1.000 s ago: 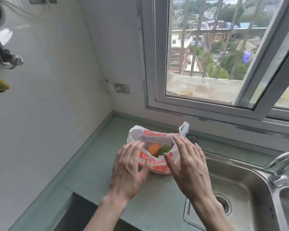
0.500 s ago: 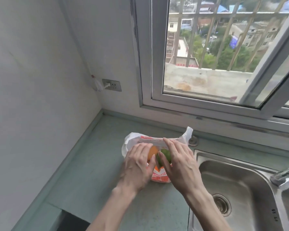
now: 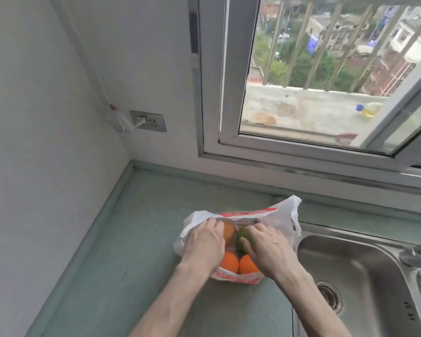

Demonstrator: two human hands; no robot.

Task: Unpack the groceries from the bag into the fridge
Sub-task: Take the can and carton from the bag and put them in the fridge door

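A white plastic bag (image 3: 281,216) with red print lies open on the green countertop (image 3: 136,239). Inside it I see two bright oranges (image 3: 229,261) at the front, a paler orange fruit (image 3: 228,230) further back and a green fruit (image 3: 243,239). My left hand (image 3: 204,244) is inside the bag's mouth, fingers curled on the paler orange fruit. My right hand (image 3: 267,249) is wrapped around the green fruit. Both hands hide part of the bag's contents. No fridge is in view.
A steel sink (image 3: 365,283) with a drain lies right of the bag, with a tap (image 3: 418,256) at the far right. A wall socket (image 3: 147,120) with a white plug sits in the corner. A window (image 3: 301,93) runs behind the counter.
Both hands have gone from the bag's rim into its mouth and closed on fruit. The bag is spread wider, showing two more oranges. The view has tilted down and closer.
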